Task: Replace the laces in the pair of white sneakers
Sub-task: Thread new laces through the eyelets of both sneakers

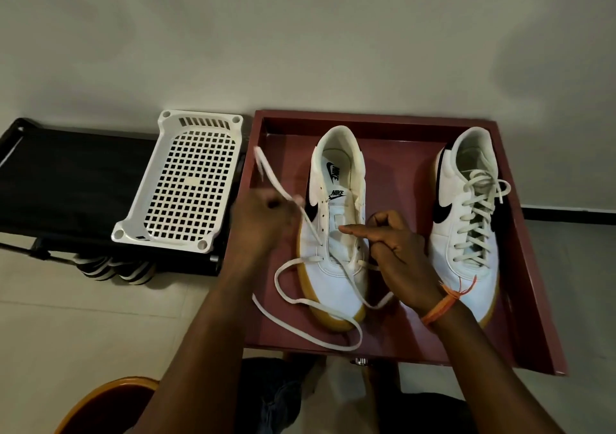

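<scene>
Lacing the left sneaker [336,233] in the maroon tray [546,300]: left hand [263,213] is pinching the white lace [316,310] taut, right hand [396,250] is bracing the eyelets, index extended; next eyelet likely needs the tip aimed in

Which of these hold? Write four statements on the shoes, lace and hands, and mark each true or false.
1. Both sneakers sit in the red tray. True.
2. The right sneaker is fully unlaced. False: it is laced up; the left sneaker is mostly unlaced.
3. The left hand pinches the loose lace. True.
4. The white basket holds a shoe. False: nothing shows in it.
</scene>
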